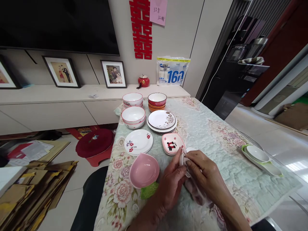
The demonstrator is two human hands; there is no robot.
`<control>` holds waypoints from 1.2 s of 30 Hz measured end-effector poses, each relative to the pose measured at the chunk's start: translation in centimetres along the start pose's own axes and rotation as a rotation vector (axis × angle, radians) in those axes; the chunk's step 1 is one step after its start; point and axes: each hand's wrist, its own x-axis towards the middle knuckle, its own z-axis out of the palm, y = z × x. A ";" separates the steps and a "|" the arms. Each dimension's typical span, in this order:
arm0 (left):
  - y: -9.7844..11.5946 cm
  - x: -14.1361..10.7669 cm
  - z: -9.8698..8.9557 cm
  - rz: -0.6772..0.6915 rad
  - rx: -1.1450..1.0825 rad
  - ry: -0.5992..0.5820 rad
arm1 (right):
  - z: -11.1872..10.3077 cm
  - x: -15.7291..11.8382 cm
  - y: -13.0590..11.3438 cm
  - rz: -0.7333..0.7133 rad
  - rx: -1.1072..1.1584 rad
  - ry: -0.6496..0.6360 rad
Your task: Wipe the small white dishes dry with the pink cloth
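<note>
My left hand (172,179) is closed round a small white dish (184,161), mostly covered by fingers. My right hand (202,166) presses a pale cloth (196,192) against that dish, and the cloth hangs below it. Just beyond my hands lie square pink-rimmed plates (172,143), with a white dish (191,149) partly hidden behind my fingers. To the left of my left hand is a pink bowl (144,170) with a green leaf-shaped part (149,190) at its edge.
Floral plates (139,141), larger round plates (161,119), white bowls (133,115) and red-orange bowls (157,100) stand farther back on the flowered tablecloth (125,192). Green-and-white dishes (258,154) lie at the right. A red stool (95,142) and flattened cardboard (48,186) are at the left.
</note>
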 end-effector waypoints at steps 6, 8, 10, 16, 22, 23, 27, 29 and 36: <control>0.1 0.0 -0.1 -0.007 -0.034 -0.073 | -1.2 0.0 0.3 -0.047 0.135 -0.180; 0.0 0.1 -0.2 -0.007 -0.026 -0.046 | -1.8 -0.1 0.2 -0.027 0.099 -0.270; 0.0 0.1 -0.1 -0.001 -0.012 -0.027 | -1.8 -0.2 0.2 0.000 0.011 -0.259; -0.2 -0.1 0.2 0.005 -0.005 -0.060 | 0.4 -0.5 0.3 0.150 -0.145 0.069; 0.3 0.0 0.2 -0.002 -0.080 -0.055 | -1.2 0.1 -0.8 -0.006 0.157 -0.188; 0.3 0.1 0.2 -0.008 -0.086 -0.054 | -1.7 0.2 -0.8 -0.030 0.186 -0.243; 0.1 0.2 0.1 -0.045 -0.101 -0.039 | -2.4 0.1 -0.2 -0.065 0.184 -0.330; -0.2 0.3 0.0 -0.060 -0.107 -0.022 | -1.9 -0.1 0.2 -0.102 0.129 -0.252; -0.6 0.4 -0.3 -0.139 -0.152 0.010 | 0.5 -0.2 0.7 -0.210 -0.076 -0.056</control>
